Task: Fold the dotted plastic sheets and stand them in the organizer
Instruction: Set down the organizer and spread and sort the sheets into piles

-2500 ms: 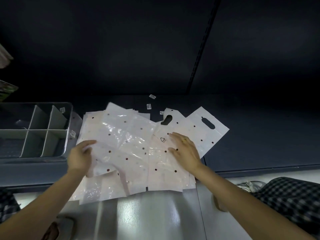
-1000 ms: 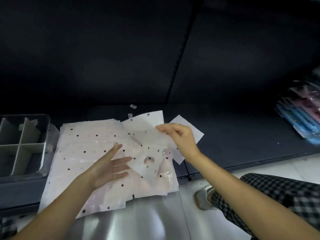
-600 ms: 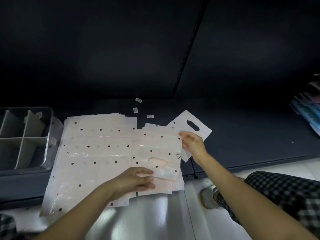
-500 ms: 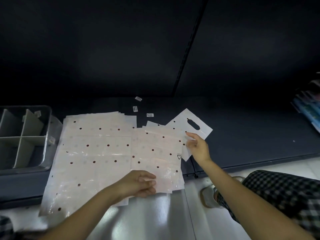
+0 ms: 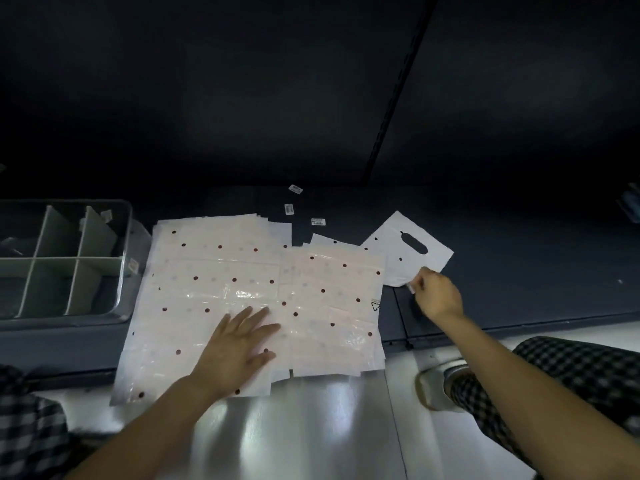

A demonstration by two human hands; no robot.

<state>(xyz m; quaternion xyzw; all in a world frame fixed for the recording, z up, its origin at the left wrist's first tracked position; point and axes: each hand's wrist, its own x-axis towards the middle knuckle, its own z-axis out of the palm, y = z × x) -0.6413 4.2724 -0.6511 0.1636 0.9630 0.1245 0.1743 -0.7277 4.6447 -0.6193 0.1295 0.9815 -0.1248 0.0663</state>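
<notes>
A stack of pale pink dotted plastic sheets (image 5: 221,271) lies spread on the dark shelf, its front edge hanging over the shelf lip. A folded dotted sheet (image 5: 332,306) lies on the stack's right part. My left hand (image 5: 235,348) presses flat on the stack with straight fingers. My right hand (image 5: 437,294) pinches the near corner of a white sheet with a handle cut-out (image 5: 408,254), which lies to the right of the stack. The grey organizer (image 5: 121,271) with dividers stands to the left.
Three small barcode labels (image 5: 289,208) lie on the shelf behind the sheets. The dark shelf (image 5: 519,271) runs to the right. Below it are a glossy floor (image 5: 311,427), a shoe (image 5: 436,386) and checked trouser legs at both lower corners.
My left hand moved from the folded sheet's front edge to press flat on the stack. My right hand shifted right off the folded sheet and took the white handled sheet's corner.
</notes>
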